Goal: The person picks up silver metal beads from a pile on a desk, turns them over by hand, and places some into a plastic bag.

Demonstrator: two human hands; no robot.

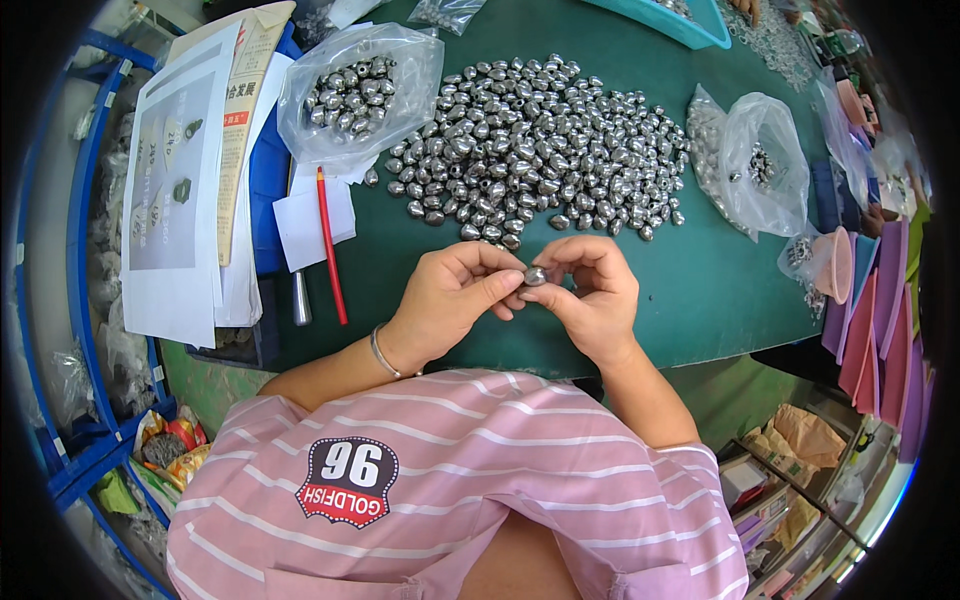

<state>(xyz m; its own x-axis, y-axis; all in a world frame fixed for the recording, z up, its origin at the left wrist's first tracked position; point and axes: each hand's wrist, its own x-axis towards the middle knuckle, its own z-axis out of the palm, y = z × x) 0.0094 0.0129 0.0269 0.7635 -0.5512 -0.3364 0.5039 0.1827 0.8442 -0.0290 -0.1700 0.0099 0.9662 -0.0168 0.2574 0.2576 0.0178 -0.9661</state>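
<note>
A shiny egg-shaped metal bead [535, 276] is pinched between the thumb and index finger of my right hand [598, 300]. Close against its left side are the curled fingertips of my left hand [445, 300], thumb and index together; what lies between them, if anything, is hidden. Both hands are just above the near part of the green table [700, 290]. Beyond them spreads a wide heap of similar silver beads [545, 145], some showing a dark hole. A few beads lie at the heap's near edge, close to my left knuckles.
Plastic bags of metal beads [350, 100] and small parts [765, 165] stand left and right of the heap. A red pencil [330, 250] and white paper slips [312, 225] lie left, near hanging printed sheets [175, 190]. A turquoise tray [690, 25] sits far right; pink and purple bins [880, 300] line the right.
</note>
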